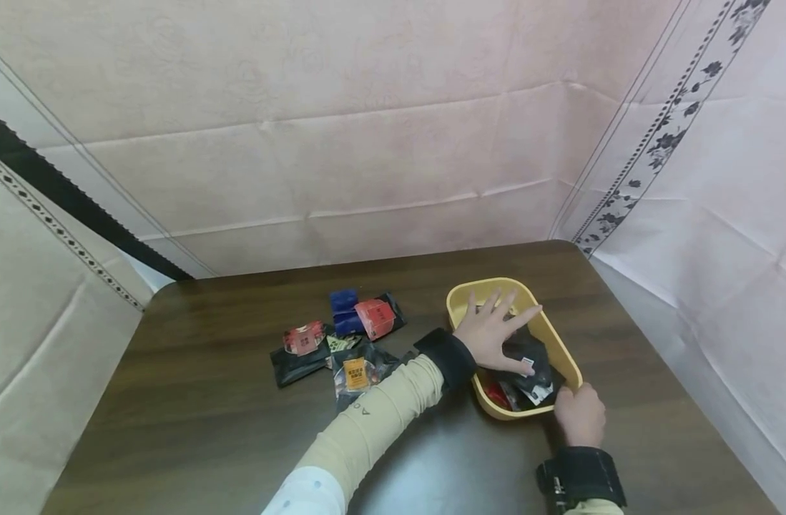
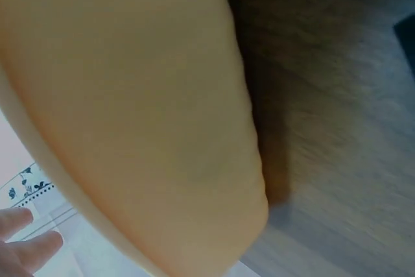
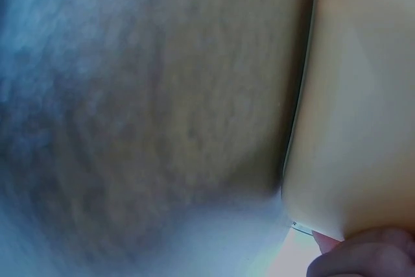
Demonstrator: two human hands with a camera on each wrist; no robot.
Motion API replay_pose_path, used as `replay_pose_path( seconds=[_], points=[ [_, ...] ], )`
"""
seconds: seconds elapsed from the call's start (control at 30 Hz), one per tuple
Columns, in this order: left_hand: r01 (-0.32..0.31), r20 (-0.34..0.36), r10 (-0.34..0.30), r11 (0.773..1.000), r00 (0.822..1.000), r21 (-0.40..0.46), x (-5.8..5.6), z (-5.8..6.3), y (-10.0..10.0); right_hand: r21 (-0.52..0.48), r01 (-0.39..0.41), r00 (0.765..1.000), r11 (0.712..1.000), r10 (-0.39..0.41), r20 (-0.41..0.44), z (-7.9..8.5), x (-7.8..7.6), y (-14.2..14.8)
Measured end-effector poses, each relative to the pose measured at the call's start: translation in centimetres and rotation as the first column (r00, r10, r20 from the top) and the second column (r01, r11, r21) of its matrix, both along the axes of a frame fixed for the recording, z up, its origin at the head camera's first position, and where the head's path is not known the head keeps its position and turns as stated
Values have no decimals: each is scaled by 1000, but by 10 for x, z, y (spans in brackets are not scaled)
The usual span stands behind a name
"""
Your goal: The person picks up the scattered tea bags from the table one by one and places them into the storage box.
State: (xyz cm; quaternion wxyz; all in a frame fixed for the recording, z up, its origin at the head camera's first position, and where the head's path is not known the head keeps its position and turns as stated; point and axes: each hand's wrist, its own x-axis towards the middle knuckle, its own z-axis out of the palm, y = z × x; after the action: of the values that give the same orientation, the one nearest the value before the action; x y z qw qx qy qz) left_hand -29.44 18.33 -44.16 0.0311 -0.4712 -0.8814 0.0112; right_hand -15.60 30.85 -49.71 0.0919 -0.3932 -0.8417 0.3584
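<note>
A yellow plastic basket (image 1: pixel 547 331) stands on the table's right side with several black packets (image 1: pixel 531 349) inside, one showing a white label. My left hand (image 1: pixel 492 337) is spread flat over the basket, its fingers straight and its palm over the packets. At the near right corner my right hand (image 1: pixel 581 416) grips the basket's rim with curled fingers. In the right wrist view, curled fingers (image 3: pixel 369 254) meet the lower edge of the basket wall (image 3: pixel 363 115). Two left fingertips (image 2: pixel 39 248) show beyond the basket wall (image 2: pixel 142 108) in the left wrist view.
Left of the basket lies a loose group of packets: a black one with a red label (image 1: pixel 305 340), a blue one (image 1: pixel 346 311), a red-and-black one (image 1: pixel 376 317) and one with an orange label (image 1: pixel 356 373). Pale patterned cloth (image 1: pixel 367 143) hangs behind the brown table (image 1: pixel 206 400).
</note>
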Motion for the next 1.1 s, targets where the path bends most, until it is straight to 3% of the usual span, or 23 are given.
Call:
replay_pose_path(
  seconds=[0.17,0.3,0.47,0.63,0.87,1.03,1.1],
  points=[
    [-8,4,8,1000,1000,2,-2,0,-9,9,-12,1000,1000,12,-12,-1,-1,1],
    [-9,25,8,999,1000,39,-8,-6,-21,16,-15,1000,1000,15,-14,-1,-1,1],
    [-53,76,46,994,996,98,-27,-19,-48,11,-18,1000,1000,18,-3,0,0,2],
    [-129,42,125,986,991,101,-54,-28,-82,11,-32,999,999,32,-11,-1,0,4],
    [-257,25,256,966,966,22,-85,-34,-121,25,-40,999,999,41,-16,0,2,5],
    [-328,72,334,941,940,-86,-94,-38,-133,32,-50,999,998,50,-20,0,1,4],
    [-340,86,347,936,934,-93,-95,-40,-135,32,-53,998,998,54,-20,-1,1,3]
  ],
)
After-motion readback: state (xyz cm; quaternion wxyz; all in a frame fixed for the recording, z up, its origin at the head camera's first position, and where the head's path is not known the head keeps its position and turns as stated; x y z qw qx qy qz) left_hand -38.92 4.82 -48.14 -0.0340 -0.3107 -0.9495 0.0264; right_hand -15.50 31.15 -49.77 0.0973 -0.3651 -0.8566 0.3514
